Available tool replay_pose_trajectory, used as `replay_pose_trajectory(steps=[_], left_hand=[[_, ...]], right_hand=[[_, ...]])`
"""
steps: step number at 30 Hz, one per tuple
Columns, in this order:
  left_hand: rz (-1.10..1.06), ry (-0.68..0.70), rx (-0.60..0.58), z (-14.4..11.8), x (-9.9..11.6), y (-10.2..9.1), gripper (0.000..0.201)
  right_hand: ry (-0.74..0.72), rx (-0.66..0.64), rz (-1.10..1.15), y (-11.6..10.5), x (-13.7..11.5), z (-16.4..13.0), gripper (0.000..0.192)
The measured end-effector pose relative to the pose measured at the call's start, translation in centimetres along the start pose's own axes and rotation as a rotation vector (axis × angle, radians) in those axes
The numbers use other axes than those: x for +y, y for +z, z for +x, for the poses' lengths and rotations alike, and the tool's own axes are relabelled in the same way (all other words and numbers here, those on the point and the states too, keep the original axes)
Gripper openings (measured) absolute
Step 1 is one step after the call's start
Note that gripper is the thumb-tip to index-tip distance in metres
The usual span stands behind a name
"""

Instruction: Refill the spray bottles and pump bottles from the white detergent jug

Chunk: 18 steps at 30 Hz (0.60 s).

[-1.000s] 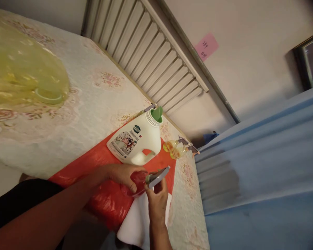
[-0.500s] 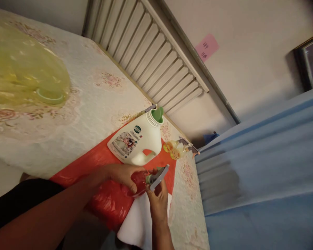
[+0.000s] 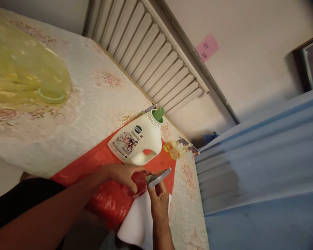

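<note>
The surface (image 3: 91,114) before you was crowded toward its far right corner. A white jug (image 3: 139,139), with a green spout (image 3: 159,114) in its mouth, stood on a red sheet (image 3: 112,198) between your hands and the radiator (image 3: 146,48) along the far edge. It blocked most of a grey-topped bottle (image 3: 151,108) behind it. 2 small yellowish bottles (image 3: 178,152) stood side by side near the far right corner, by the blue curtain (image 3: 250,166). A yellow bag (image 3: 26,69) lay well apart, toward the left edge. A white roll (image 3: 135,225) lay by the near edge, partly covered by your right arm.

Your left hand (image 3: 123,175) was wrapped around the body of a spray bottle (image 3: 140,182), over the red sheet and near the jug. Your right hand (image 3: 159,196) gripped its grey spray top (image 3: 160,178) between thumb and fingers.

Compared with 0.5 seconds earlier, the spray top had turned to a flatter slant, and your right fingers had shifted with it. Your left hand, the jug and the 2 yellowish bottles had kept their places.
</note>
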<state>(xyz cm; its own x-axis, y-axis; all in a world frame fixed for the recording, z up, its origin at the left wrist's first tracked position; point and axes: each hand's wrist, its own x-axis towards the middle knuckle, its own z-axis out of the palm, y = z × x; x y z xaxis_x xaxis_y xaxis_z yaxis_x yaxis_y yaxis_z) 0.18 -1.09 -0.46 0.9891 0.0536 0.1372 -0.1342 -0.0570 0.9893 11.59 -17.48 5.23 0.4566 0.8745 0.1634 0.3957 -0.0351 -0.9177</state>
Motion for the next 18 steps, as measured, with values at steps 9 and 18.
replay_pose_trajectory(steps=[9,18], left_hand=[[0.017,-0.036,0.074,-0.3,0.9,0.6,0.079],[0.018,-0.02,0.095,-0.2,1.3,0.9,0.074]], right_hand=[[-0.059,0.112,-0.005,1.1,1.0,-0.7,0.019],[-0.015,0.219,-0.099,2.1,0.9,-1.1,0.022]])
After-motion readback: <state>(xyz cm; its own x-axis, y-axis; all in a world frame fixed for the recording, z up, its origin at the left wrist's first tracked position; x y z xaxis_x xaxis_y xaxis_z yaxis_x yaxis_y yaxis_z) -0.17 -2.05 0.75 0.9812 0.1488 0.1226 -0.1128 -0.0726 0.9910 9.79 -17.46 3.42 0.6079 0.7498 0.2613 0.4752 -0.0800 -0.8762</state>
